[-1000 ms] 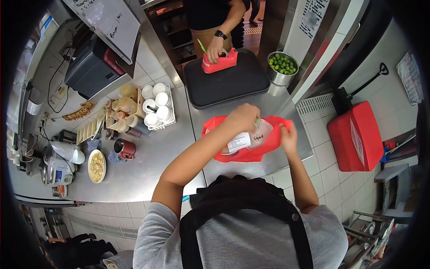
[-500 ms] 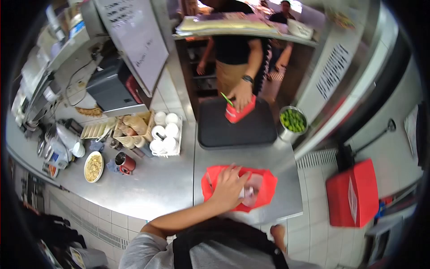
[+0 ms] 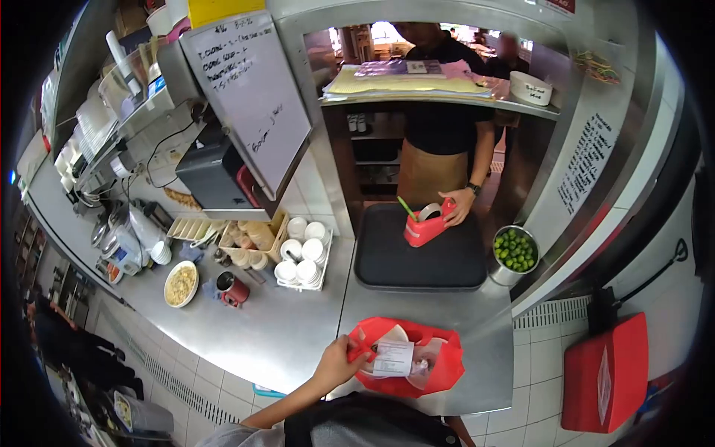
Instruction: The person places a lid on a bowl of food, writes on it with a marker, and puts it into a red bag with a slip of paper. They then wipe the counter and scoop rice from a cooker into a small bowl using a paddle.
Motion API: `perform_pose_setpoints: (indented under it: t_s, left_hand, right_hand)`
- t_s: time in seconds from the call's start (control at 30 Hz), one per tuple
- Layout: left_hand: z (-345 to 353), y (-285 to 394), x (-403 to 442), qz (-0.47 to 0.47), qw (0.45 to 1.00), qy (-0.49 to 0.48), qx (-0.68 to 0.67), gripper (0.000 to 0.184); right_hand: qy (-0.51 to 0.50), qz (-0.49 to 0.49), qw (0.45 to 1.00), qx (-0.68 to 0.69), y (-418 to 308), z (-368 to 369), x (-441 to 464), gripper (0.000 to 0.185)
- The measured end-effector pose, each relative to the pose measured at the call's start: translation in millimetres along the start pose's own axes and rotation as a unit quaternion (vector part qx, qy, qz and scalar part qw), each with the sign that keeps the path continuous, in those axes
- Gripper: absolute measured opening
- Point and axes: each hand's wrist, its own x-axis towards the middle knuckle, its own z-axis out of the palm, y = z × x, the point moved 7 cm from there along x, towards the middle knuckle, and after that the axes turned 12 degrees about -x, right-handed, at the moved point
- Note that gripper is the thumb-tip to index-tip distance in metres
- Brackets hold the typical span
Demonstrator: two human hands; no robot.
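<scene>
My left hand (image 3: 341, 366) is closed on the left edge of a red plastic bag (image 3: 449, 365) that stands open on the steel counter. Inside the bag are round tubs, a small clear bag with pale contents (image 3: 424, 365) and a printed receipt (image 3: 393, 358) lying on top. Only a bit of skin from my right arm shows at the bottom edge; the right hand itself is out of sight. Across the counter, a co-worker's hand (image 3: 462, 205) holds a red tape dispenser (image 3: 424, 232) with a green pen in it, over a black tray (image 3: 417, 270).
A metal pot of green limes (image 3: 516, 252) stands right of the tray. To the left are a white basket of lidded cups (image 3: 304, 261), a red mug (image 3: 233, 289) and a bowl of chopped food (image 3: 181, 284). A red bin (image 3: 607, 372) stands on the floor at right.
My left hand has moved from over the bag's contents to its left edge, and the receipt now shows fully. The co-worker's grip on the tape dispenser has shifted to its right end.
</scene>
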Motion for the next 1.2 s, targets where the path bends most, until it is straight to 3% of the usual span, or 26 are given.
perform_pose_setpoints:
  t_s: [0.1, 0.33, 0.4, 0.47, 0.5, 0.53, 0.57, 0.6, 0.63, 0.67, 0.7, 0.73, 0.8, 0.87, 0.93, 0.97, 1.03, 1.1, 1.17, 1.2]
  left_hand:
    - [-2.5, -5.2, 11.8, -0.014, 1.000, -0.011, 0.022, 0.026]
    - [1.0, -18.2, 30.9, -0.052, 0.996, -0.044, -0.053, 0.022]
    - [-2.7, -16.8, 31.8, -0.017, 0.996, -0.032, -0.081, 0.022]
    - [-15.7, -1.1, 32.9, 0.049, 0.998, 0.006, -0.047, 0.021]
    - [-21.7, 4.9, 33.5, 0.096, 0.993, 0.034, -0.065, 0.021]
    - [-26.1, 8.6, 33.6, 0.143, 0.984, 0.066, -0.084, 0.022]
    - [-27.9, 9.9, 34.7, 0.123, 0.983, 0.064, -0.117, 0.020]
    - [-31.7, 11.5, 37.0, 0.109, 0.980, 0.067, -0.149, 0.018]
    - [-32.3, 3.9, 39.7, 0.102, 0.982, 0.063, -0.146, 0.018]
    - [-22.7, -16.9, 45.5, 0.031, 0.956, 0.010, -0.291, 0.016]
    - [-10.8, -33.4, 45.6, -0.040, 0.901, -0.042, -0.429, 0.014]
    - [-8.5, -39.3, 46.6, -0.039, 0.901, -0.040, -0.430, 0.014]
    - [9.5, -37.2, 47.2, -0.046, 0.792, -0.121, -0.597, 0.010]
    - [16.7, -34.7, 47.4, -0.050, 0.788, -0.124, -0.601, 0.011]
    - [36.1, -51.1, 54.1, -0.072, 0.810, -0.135, -0.566, 0.012]
    - [39.1, -43.4, 54.6, -0.063, 0.815, -0.152, -0.555, 0.012]
    - [42.1, -26.8, 55.6, -0.044, 0.811, -0.181, -0.555, 0.012]
    - [40.6, -16.9, 57.0, -0.025, 0.803, -0.186, -0.565, 0.013]
    - [39.5, -10.3, 59.3, -0.017, 0.789, -0.203, -0.580, 0.016]
    - [41.4, -16.0, 62.0, -0.010, 0.789, -0.199, -0.581, 0.016]
  right_hand:
    - [0.016, 0.000, 1.000, 0.003, 11.7, -9.2, -10.2, 0.020]
    - [0.051, -0.014, 0.999, -0.005, 46.0, -44.2, -58.3, 0.021]
    - [-0.168, -0.081, 0.981, -0.062, 62.4, -13.6, -75.0, 0.043]
    - [-0.171, 0.017, 0.982, 0.073, 94.5, -1.0, -95.9, 0.037]
    - [-0.161, -0.105, 0.979, -0.072, 52.6, -42.0, -99.2, 0.027]
    - [-0.054, -0.190, 0.979, -0.056, 42.5, -57.6, -107.0, 0.024]
    - [-0.018, -0.238, 0.970, -0.043, -6.1, -102.6, -92.5, 0.010]
    - [-0.096, -0.205, 0.973, -0.035, -5.7, -109.8, -96.7, 0.008]
    - [-0.111, -0.225, 0.964, -0.084, -2.7, -113.5, -102.9, 0.031]
    - [-0.059, -0.241, 0.966, -0.076, -15.0, -138.1, -103.2, 0.030]
    - [-0.066, -0.223, 0.970, -0.063, -14.8, -153.8, -104.7, 0.030]
    - [-0.070, -0.208, 0.974, -0.050, -16.3, -169.7, -101.6, 0.030]
    - [-0.032, -0.168, 0.985, 0.021, -41.2, -221.5, -87.9, 0.030]
    - [0.022, -0.206, 0.977, 0.048, -94.1, -274.7, -62.5, 0.023]
    - [0.168, -0.131, 0.953, 0.214, -142.2, -324.4, -34.0, 0.014]
    - [0.166, -0.151, 0.948, 0.226, -175.2, -321.4, -21.3, 0.014]
    - [0.291, -0.097, 0.891, 0.334, -212.4, -335.4, -1.2, 0.011]
    - [0.168, -0.178, 0.953, 0.178, -272.1, -332.6, 36.6, 0.018]
    - [0.044, -0.159, 0.984, 0.067, -295.7, -299.4, 74.5, 0.024]
    - [0.048, -0.166, 0.983, 0.067, -296.2, -283.9, 85.9, 0.024]
